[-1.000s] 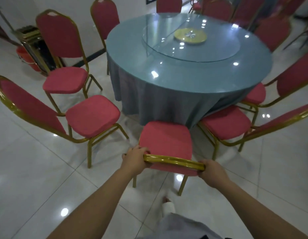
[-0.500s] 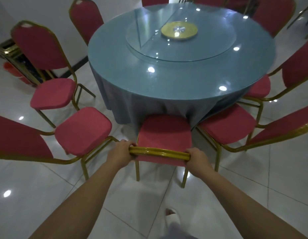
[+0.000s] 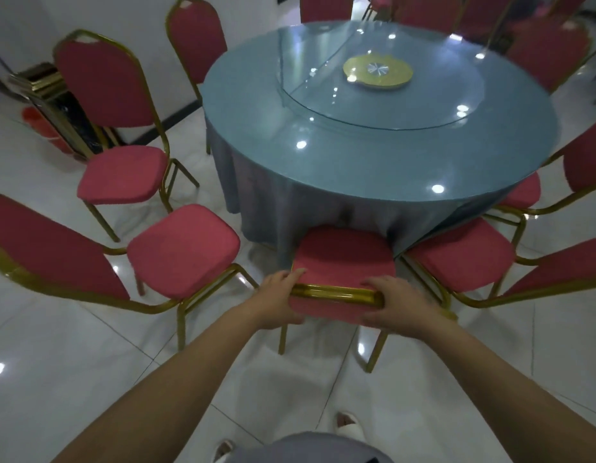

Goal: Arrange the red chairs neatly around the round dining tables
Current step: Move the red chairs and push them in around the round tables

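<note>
1. Middle chair point(image 3: 343, 252) — red seat, gold frame, seen from behind and above. It stands at the near edge of the round table point(image 3: 356, 155), with the seat front against or just under the hanging blue-grey tablecloth point(image 3: 290, 202); can't tell which.
2. Left hand point(image 3: 278, 300) grasps the left end of the chair's gold top rail point(image 3: 333, 291). Fingers lie over the rail toward the seat, thumb below on the red back pad.
3. Right hand point(image 3: 395, 305) grasps the right end of the same rail the same way — fingers over, thumb below.
4. Left neighbour chair point(image 3: 183, 248) is angled toward the table, seat clear of the cloth and apart from the middle chair.
5. Far-left chair point(image 3: 123, 172) is set further out, seat not under the table.
6. Right neighbour chair point(image 3: 460, 255) has its seat just beside the middle chair's seat, near the cloth.
7. Next chair round on the right point(image 3: 520, 192) has its seat partly under the table edge.
8. The table has a glass top, with a glass turntable point(image 3: 407, 105) and a gold disc point(image 3: 378, 73) at its centre.
9. More red chairs stand at the far side, cropped.
10. Glossy white tile floor point(image 3: 89, 362). A foot in a white slipper point(image 3: 346, 424) shows at the bottom.
11. A dark-and-gold stand point(image 3: 53, 95) is by the left wall; can't tell what it is.
</note>
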### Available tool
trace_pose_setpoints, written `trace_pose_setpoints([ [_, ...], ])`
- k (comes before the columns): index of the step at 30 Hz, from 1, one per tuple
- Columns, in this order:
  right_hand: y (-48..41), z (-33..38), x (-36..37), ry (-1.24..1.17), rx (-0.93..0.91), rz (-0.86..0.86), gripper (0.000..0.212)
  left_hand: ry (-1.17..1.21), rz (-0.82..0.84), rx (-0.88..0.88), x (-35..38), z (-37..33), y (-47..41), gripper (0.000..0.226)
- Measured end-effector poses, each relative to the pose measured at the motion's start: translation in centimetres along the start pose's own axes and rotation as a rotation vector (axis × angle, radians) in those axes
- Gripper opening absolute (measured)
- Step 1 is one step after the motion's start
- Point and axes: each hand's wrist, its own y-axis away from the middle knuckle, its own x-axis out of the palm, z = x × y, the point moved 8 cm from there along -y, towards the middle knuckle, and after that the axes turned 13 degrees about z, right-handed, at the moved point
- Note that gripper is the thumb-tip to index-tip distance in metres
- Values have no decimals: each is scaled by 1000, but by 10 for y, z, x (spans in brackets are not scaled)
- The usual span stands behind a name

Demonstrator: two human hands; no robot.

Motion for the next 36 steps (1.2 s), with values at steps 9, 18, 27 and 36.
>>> trace_pose_setpoints([
  [9, -25, 284, 81, -152, -271, -47, 73, 155, -204, -151, -57, 213, 185, 90],
  [18, -76, 434, 125, -230, -357, 96, 74, 423, -459, -242, -121, 375, 295, 75],
  [27, -194, 628, 135, -295, -506, 209, 82, 395, -574, -408, -210, 523, 322, 85],
  [36, -282, 781, 125, -314, -521, 237, 91, 338, -525, -438, -318, 620, 322, 94],
])
